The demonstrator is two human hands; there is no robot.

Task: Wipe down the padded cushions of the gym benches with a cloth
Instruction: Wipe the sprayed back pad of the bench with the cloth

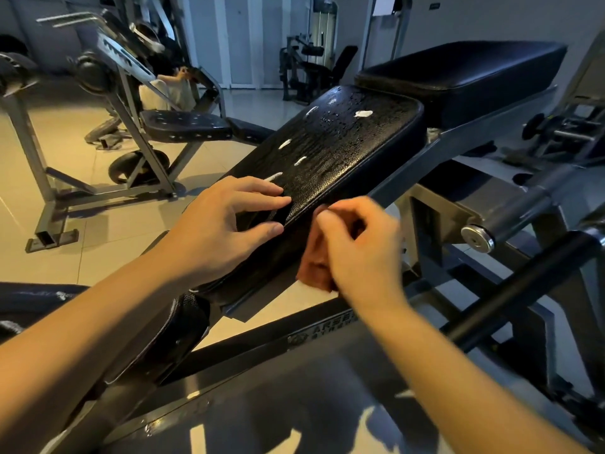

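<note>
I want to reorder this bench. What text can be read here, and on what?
"ARSE…" on the beam, beside a logo; the rest is hidden by an arm.
Smaller line beneath it: too blurred to read.
Wall sign: too small to read.

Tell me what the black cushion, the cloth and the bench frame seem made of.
Cushion: likely vinyl or faux leather, grained, glossy, beaded with droplets. Cloth: soft orange fabric, bunched in folds. Frame: probably painted steel, smooth grey, hard-edged.
</note>
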